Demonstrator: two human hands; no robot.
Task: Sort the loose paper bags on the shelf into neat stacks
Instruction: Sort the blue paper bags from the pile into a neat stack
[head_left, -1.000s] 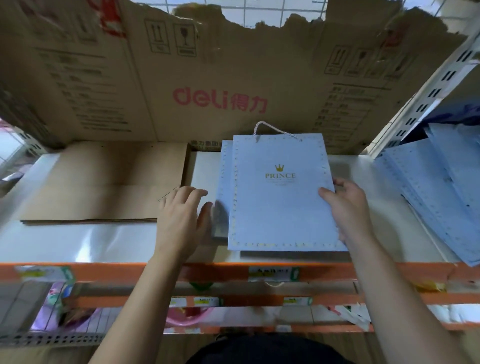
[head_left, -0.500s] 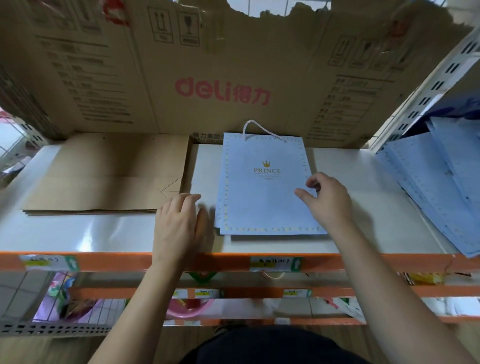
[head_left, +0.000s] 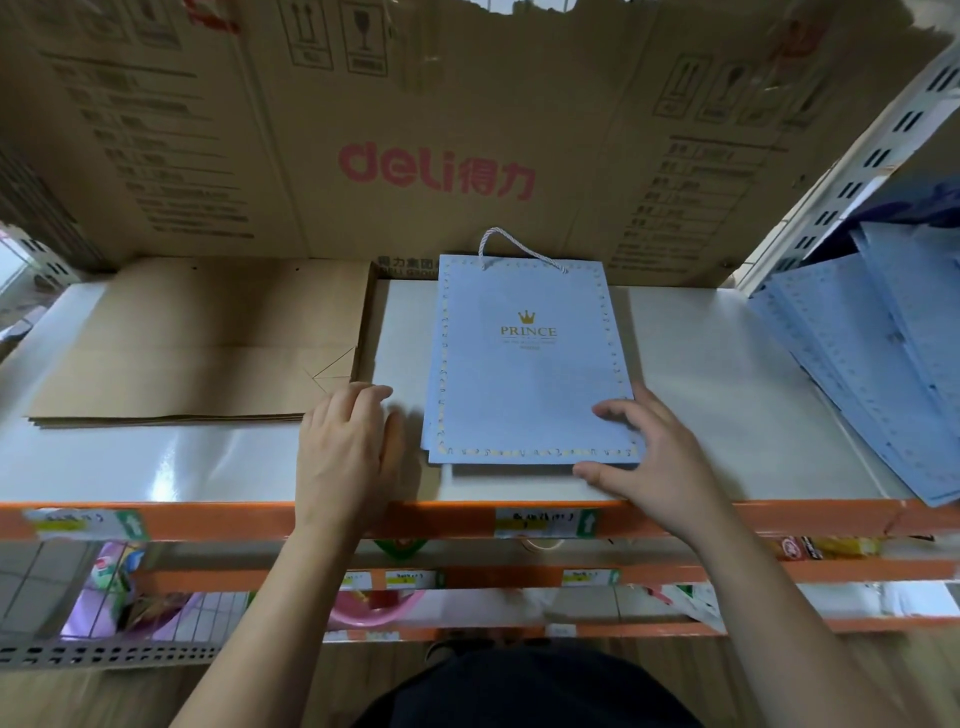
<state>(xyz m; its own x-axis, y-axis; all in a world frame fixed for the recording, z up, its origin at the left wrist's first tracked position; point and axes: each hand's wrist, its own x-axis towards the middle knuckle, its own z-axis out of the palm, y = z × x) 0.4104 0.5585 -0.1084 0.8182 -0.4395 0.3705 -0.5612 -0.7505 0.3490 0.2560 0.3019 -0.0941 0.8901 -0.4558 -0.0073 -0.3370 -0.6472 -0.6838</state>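
1. Nearest the viewer: lower shelf levels (head_left: 493, 577) with orange rails, small labels and blurred goods.
2. Front rail (head_left: 208, 519) of the working shelf, orange, carrying a price label (head_left: 545, 522).
3. Left hand (head_left: 345, 452): palm down on the white shelf (head_left: 208, 462), fingers straight and together, holding nothing. It lies just beside the left edge of the blue bag stack; contact with that edge cannot be confirmed.
4. Right hand (head_left: 660, 467): fingers spread and lightly bent, resting on the near right corner of the stack, thumb laid along its near edge. Nothing is clasped.
5. Blue bag stack (head_left: 519, 374): pale blue paper bags lying flat at the middle of the shelf, edges nearly aligned. The top bag shows a gold crown, the word PRINCE and a white rope handle (head_left: 519, 249) at its far end.
6. Brown paper bags (head_left: 197, 338): a flat pile on the left, apart from the blue stack.
7. Loose blue bags (head_left: 872, 364): fanned and overlapping at the right end.
8. Cardboard sheet (head_left: 436, 104): printed "deli", standing behind the shelf.
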